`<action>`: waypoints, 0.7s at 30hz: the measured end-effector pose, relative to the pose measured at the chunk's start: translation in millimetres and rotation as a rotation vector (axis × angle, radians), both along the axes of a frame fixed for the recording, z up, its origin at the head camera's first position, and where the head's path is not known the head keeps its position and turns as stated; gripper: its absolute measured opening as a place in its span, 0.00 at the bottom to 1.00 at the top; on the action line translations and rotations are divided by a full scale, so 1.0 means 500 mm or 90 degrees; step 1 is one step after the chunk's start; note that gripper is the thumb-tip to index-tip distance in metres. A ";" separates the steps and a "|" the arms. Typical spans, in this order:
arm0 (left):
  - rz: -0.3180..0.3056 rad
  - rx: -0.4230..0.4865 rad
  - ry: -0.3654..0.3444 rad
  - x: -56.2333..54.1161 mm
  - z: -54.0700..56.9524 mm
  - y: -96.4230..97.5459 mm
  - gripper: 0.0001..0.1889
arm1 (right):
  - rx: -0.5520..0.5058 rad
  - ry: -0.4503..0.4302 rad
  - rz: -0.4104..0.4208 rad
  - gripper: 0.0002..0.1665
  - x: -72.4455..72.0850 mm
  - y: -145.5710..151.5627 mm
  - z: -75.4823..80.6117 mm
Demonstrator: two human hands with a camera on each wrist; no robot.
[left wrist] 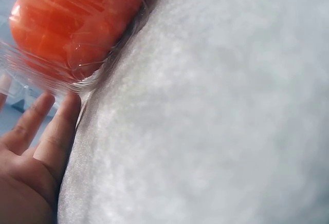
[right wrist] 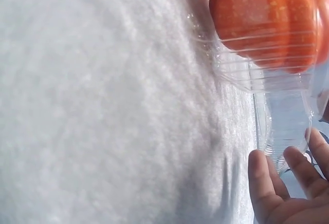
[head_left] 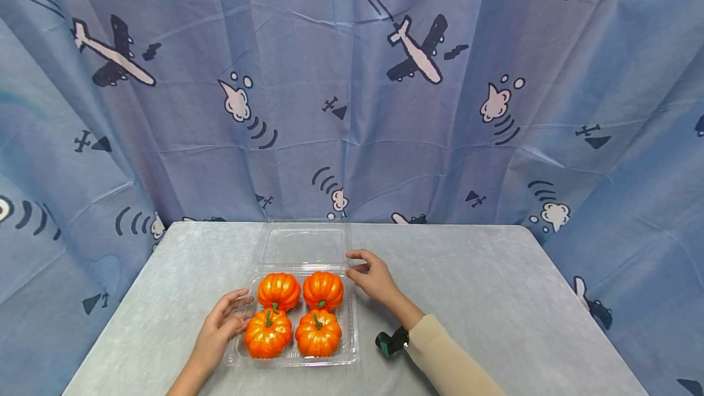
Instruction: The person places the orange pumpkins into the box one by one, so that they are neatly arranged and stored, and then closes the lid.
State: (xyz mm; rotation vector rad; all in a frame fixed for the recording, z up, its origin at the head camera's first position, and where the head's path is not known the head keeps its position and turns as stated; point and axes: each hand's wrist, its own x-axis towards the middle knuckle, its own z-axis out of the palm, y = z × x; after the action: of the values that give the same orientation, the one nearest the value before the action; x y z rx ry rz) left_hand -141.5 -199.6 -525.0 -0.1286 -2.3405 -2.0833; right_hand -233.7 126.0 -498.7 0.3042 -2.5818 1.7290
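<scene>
A clear plastic clamshell box lies on the table with several small orange pumpkins in its base, their green stems showing. Its clear lid is folded back toward the curtain. My left hand is at the base's left side, its fingertips against the plastic wall. In the left wrist view, the fingers look extended beside the box, under a pumpkin seen through plastic. At the lid's right edge, near the hinge, is my right hand, its fingers slightly bent and apart.
Pale grey cloth covers the table. Behind it hangs a blue curtain printed with planes and clouds. A black device sits at the right wrist, by the beige sleeve.
</scene>
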 end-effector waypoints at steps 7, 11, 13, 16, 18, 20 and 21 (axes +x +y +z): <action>-0.001 -0.003 -0.005 0.001 -0.003 -0.001 0.27 | 0.023 0.015 -0.009 0.21 0.004 0.002 0.008; -0.002 -0.003 -0.002 0.001 -0.006 -0.002 0.27 | 0.023 0.030 -0.012 0.21 0.007 0.002 0.016; -0.002 -0.003 -0.004 0.000 -0.006 -0.002 0.28 | 0.018 0.039 -0.014 0.22 0.008 0.001 0.019; -0.001 -0.003 -0.007 -0.001 -0.006 -0.002 0.28 | 0.014 0.055 -0.013 0.23 0.008 0.001 0.022; 0.001 -0.003 -0.010 -0.001 -0.005 -0.002 0.28 | 0.013 0.069 -0.008 0.25 0.008 0.003 0.024; 0.002 -0.004 -0.007 -0.001 -0.004 -0.002 0.28 | 0.018 0.087 -0.002 0.26 0.008 0.005 0.025; 0.002 -0.005 -0.005 -0.001 -0.004 -0.002 0.28 | 0.020 0.094 0.002 0.27 0.008 0.006 0.025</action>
State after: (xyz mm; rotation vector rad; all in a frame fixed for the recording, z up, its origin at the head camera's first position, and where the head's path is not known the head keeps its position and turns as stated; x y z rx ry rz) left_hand -142.2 -200.3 -527.1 -0.1158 -2.3514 -2.0780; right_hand -229.6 128.8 -486.1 0.4194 -2.5076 1.6021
